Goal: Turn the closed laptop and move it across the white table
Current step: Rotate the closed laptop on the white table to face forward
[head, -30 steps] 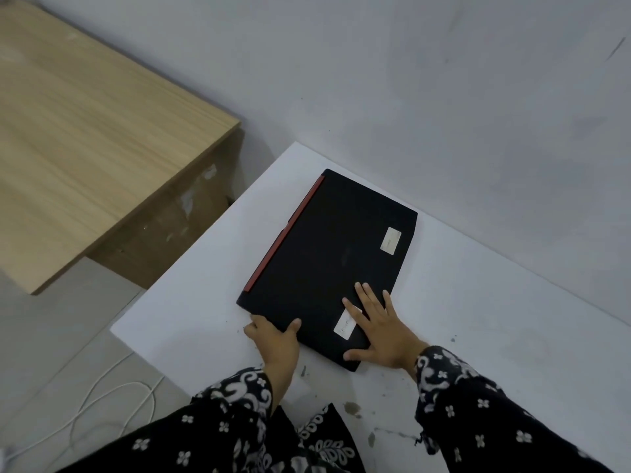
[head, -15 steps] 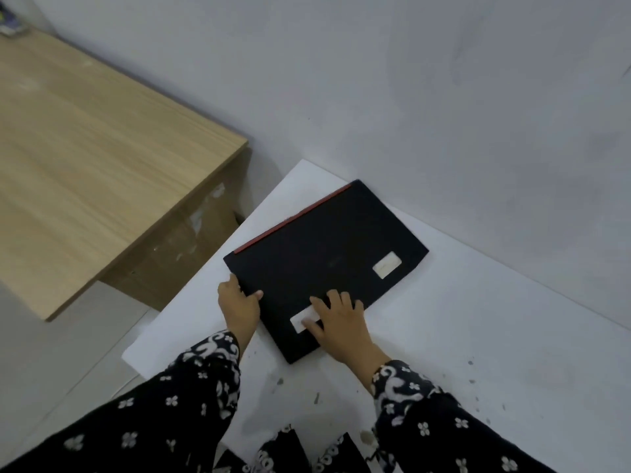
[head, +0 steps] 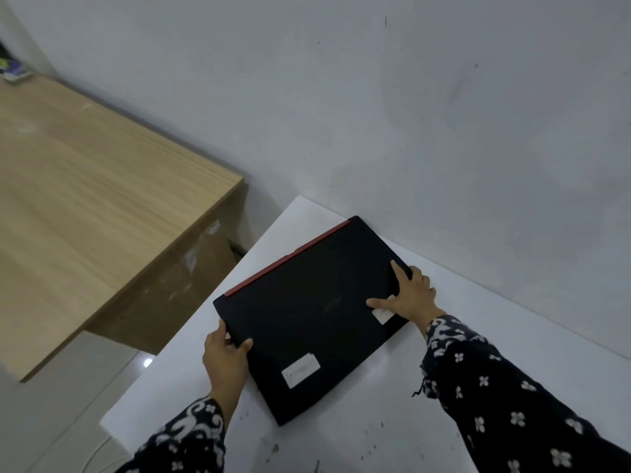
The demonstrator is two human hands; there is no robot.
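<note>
A closed black laptop (head: 307, 312) with a red strip along its far-left edge and two white stickers lies flat on the white table (head: 495, 353), near the table's far left corner. My left hand (head: 223, 360) grips its near-left edge, thumb on the lid. My right hand (head: 408, 297) holds the right corner, thumb and forefinger spread over the lid, the other fingers around the edge and partly covering one sticker.
A grey wall (head: 409, 114) runs right behind the table. To the left a wooden desk (head: 85, 206) stands apart from it, across a narrow gap of pale floor (head: 51, 414). Dark specks mark the table's near part.
The laptop has turned clockwise, its red edge swinging from the left side toward the far side. My right hand moved from the near sticker to the right corner; my left hand stayed on the left edge.
</note>
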